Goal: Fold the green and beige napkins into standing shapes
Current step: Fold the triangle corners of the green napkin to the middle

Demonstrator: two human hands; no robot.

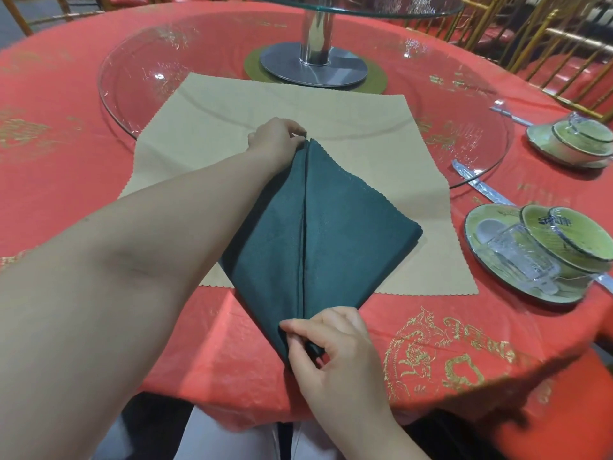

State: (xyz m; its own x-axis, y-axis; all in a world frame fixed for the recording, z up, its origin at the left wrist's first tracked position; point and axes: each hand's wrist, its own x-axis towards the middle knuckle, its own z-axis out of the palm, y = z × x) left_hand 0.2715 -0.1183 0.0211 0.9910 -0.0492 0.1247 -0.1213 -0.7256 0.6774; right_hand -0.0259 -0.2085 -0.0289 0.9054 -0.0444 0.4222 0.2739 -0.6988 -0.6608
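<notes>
1. Green napkin [331,234] lies folded into a kite with its centre seam running 12 to 6 o'clock. It sits on the beige napkin [215,127], which is spread flat on the red-clothed bench [66,161], far edge lapping onto the glass turntable [132,61].
2. Left hand [277,139] is at the kite's 12 o'clock tip, fingers curled, pinching the cloth there.
3. Right hand [331,346] is at the 6 o'clock tip by the bench edge. Thumb and forefinger pinch the point; the other fingers are loosely curled.
4. Step in hand, as I read it: tension the kite tip to tip and set the centre seam.
5. To do it well, pull both tips evenly so the two flaps meet at the seam with no gap or overlap. Keep the 3 o'clock corner lying flat. Don't drag the beige napkin underneath.
6. Risk: the plate [477,240] with cups at 3 o'clock is near, so keep the forearm clear.
</notes>
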